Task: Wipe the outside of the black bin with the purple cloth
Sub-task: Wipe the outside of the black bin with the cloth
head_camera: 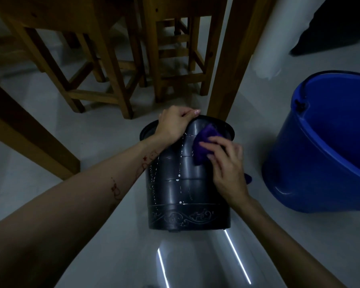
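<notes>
- The left hand (175,123) grips the rim of the black bin (187,183), steadying it on the floor.
- The right hand (227,165) presses the purple cloth (204,142) against the wall just below that rim.
- Pale drip streaks below the cloth suggest most wiping remains.

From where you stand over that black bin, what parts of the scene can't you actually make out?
- Black bin, head view: its far side and inside are hidden by its own wall.
- Purple cloth: partly covered by the right hand.
- Left hand: fingertips curl out of sight over the rim.
- Blue bucket: cut off by the right edge.
</notes>
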Available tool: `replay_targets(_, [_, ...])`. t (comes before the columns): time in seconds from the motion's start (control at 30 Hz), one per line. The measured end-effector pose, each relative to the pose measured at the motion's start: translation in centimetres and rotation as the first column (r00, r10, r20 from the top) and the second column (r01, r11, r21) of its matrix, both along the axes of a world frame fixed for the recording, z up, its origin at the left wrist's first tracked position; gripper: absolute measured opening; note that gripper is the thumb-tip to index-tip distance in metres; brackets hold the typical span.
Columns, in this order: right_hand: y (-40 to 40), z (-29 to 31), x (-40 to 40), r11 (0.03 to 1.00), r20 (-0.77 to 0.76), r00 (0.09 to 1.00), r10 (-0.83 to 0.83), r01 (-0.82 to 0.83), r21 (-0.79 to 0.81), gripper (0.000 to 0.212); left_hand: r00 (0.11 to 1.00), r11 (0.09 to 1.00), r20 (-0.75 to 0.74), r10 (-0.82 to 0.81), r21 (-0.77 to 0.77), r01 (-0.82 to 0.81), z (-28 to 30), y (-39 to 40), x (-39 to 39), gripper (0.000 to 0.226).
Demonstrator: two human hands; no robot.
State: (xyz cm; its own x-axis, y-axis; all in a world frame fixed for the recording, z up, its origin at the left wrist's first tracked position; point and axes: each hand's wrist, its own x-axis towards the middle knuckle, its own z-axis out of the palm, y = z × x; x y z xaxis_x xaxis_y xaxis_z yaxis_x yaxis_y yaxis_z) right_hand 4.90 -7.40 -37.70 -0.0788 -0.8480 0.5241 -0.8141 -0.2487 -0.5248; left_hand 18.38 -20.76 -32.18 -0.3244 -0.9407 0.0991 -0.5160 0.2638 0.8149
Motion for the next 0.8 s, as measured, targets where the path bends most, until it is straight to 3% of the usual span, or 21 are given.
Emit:
replay_targets(0.23, [6.9,-3.3,1.4,0.969,-0.16,0.958,0.238,-0.245,-0.026,0.035,1.0,1.0,-0.002,-0.022,0.018,0.022,0.2,0.1,0.2,0.029])
replay_targets(0.37, [9.6,-4.3,0.7,0.96,-0.162,0.949,0.27,-0.278,-0.023,0.034,0.997,0.997,0.069,-0.028,-0.074,0.033,0.9,-0.2,1.9,0.038])
replay_targets(0.43, [9.0,-3.1,0.2,0.972,-0.096,0.97,0.225,-0.23,-0.039,0.041,0.994,0.999,0.103,0.026,-0.049,-0.021,0.4,-1.0,3.9,0.052])
replay_targets(0.5, [7.0,-1.8,-0.5,0.995,0.001,0.997,0.081,-0.08,-0.059,0.038,0.979,0.998,0.2,0.037,0.037,-0.045,-0.7,-1.3,5.9,0.055])
replay_targets(0.6, [2.4,-0.4,-1.5,0.978,0.212,0.957,-0.2,0.207,-0.01,0.032,0.999,0.988,0.018,-0.045,0.151,0.042,-2.2,-0.5,6.7,0.036])
replay_targets(0.67, [-0.1,0.0,-1.7,0.954,0.301,0.906,-0.297,0.292,0.062,0.029,0.996,0.989,-0.082,-0.042,0.139,0.053,-2.3,-0.4,6.0,0.029])
replay_targets(0.8, [-2.2,0.6,-1.5,0.973,0.189,0.955,-0.23,0.229,0.027,0.033,0.994,0.989,-0.081,-0.073,0.126,0.083,-1.2,-0.7,4.2,0.026])
